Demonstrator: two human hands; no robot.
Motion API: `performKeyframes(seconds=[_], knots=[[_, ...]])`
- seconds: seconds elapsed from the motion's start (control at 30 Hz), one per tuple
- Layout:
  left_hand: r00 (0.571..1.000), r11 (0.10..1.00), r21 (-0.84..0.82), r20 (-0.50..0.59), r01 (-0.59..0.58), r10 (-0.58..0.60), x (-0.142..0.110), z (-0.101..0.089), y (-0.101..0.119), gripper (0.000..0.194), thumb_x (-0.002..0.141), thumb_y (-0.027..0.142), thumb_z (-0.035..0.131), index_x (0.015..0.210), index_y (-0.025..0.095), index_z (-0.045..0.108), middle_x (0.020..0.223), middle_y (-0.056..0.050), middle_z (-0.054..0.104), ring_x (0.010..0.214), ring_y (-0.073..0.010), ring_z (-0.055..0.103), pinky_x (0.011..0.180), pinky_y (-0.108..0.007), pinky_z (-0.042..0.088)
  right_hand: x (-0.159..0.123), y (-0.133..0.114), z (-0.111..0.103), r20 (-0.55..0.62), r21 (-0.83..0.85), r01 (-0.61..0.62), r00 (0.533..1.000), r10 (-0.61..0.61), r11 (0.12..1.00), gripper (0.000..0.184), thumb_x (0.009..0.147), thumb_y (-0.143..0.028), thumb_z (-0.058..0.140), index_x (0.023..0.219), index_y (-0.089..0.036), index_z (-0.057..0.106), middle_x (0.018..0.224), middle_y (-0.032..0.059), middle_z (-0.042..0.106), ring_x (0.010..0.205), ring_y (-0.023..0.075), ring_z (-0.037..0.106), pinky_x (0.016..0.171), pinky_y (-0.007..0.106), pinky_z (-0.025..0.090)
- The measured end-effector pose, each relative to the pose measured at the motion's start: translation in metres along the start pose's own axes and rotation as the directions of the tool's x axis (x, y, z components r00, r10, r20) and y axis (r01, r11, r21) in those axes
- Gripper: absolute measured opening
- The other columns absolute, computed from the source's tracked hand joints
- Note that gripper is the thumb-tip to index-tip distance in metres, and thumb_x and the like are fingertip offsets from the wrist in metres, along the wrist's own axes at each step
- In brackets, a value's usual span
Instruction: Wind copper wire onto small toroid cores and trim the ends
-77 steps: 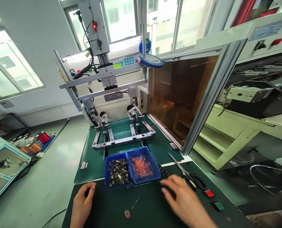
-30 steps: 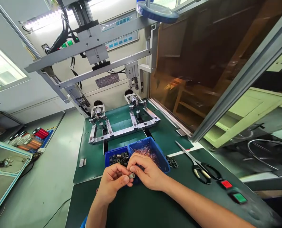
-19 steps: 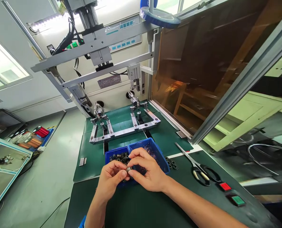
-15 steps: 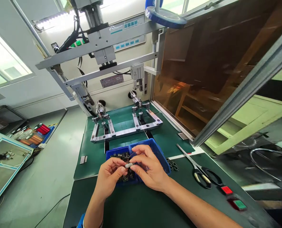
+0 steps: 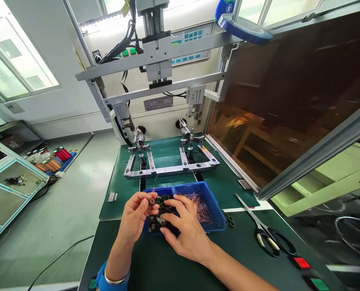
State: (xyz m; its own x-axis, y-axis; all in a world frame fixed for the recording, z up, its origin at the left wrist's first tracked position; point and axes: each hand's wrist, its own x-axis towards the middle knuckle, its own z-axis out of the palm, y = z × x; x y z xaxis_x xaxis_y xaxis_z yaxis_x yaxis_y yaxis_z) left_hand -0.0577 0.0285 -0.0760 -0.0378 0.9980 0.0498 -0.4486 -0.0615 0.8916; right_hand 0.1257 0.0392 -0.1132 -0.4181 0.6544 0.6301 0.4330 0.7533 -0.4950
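Note:
Between its thumb and fingers, my left hand pinches a small copper-wound core. Fine copper wires stick up from it. My right hand is over the left blue bin, thumb and fingers apart. A small grey cylindrical piece is at its index fingertip; whether they touch I cannot tell. Several dark wound cores fill that bin, partly hidden by my hands. The right blue bin stands against it and contains loose copper wire clippings.
A metal fixture frame stands behind the bins, under a machine gantry. To the right lie black rings, scissors, a red button and a green button. A small metal plate lies at left.
My hands have moved apart. The grey piece, earlier between both hands' fingertips, is now lower, by my right fingers. My left hand now shows the wound core. The camera view has shifted left.

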Motion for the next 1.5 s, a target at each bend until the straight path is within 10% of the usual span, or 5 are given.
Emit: performKeyframes(seconds=[0.2, 0.5, 0.9, 1.5], knots=[[0.983, 0.988, -0.064, 0.13, 0.137, -0.128, -0.007, 0.017, -0.013, 0.023, 0.08, 0.026, 0.086, 0.091, 0.017, 0.068, 0.093, -0.003, 0.069, 0.083, -0.0172, 0.07, 0.075, -0.023, 0.059, 0.007, 0.001, -0.016, -0.032, 0.41, -0.229, 0.964, 0.265, 0.883, 0.034, 0.084, -0.036, 0.067, 0.118, -0.031, 0.066, 0.118, 0.0093, 0.06, 0.114, 0.0272, 0.053, 0.097, 0.054, 0.048], [0.961, 0.97, -0.079, 0.173, 0.231, -0.215, -0.01, 0.024, -0.034, 0.031, 0.079, 0.026, 0.087, 0.089, 0.014, 0.06, 0.083, -0.002, 0.066, 0.076, -0.0148, 0.069, 0.068, -0.022, 0.059, 0.011, 0.006, -0.02, -0.124, 0.636, -0.277, 0.885, 0.449, 0.72, 0.006, 0.083, -0.036, 0.07, 0.081, -0.036, 0.075, 0.095, 0.0036, 0.063, 0.1, 0.0216, 0.057, 0.088, 0.044, 0.048], [0.95, 0.959, -0.151, 0.241, 0.241, -0.2, -0.011, 0.018, -0.036, 0.025, 0.089, 0.03, 0.078, 0.094, 0.015, 0.058, 0.078, -0.002, 0.066, 0.064, -0.0106, 0.067, 0.063, -0.018, 0.059, 0.015, 0.013, -0.028, 0.172, 0.668, -0.321, 0.944, 0.281, 0.671, 0.021, 0.081, -0.045, 0.071, 0.099, -0.036, 0.077, 0.112, 0.0065, 0.067, 0.107, 0.0236, 0.056, 0.098, 0.049, 0.046], [0.932, 0.96, -0.118, 0.295, 0.256, -0.212, -0.014, 0.024, -0.031, 0.027, 0.088, 0.032, 0.079, 0.096, 0.017, 0.058, 0.078, 0.001, 0.065, 0.066, -0.0112, 0.069, 0.063, -0.019, 0.06, 0.014, 0.007, -0.026, 0.012, 0.655, -0.208, 0.964, 0.266, 0.726, 0.017, 0.082, -0.045, 0.07, 0.08, -0.03, 0.077, 0.11, 0.0066, 0.068, 0.108, 0.0219, 0.06, 0.094, 0.043, 0.05]])
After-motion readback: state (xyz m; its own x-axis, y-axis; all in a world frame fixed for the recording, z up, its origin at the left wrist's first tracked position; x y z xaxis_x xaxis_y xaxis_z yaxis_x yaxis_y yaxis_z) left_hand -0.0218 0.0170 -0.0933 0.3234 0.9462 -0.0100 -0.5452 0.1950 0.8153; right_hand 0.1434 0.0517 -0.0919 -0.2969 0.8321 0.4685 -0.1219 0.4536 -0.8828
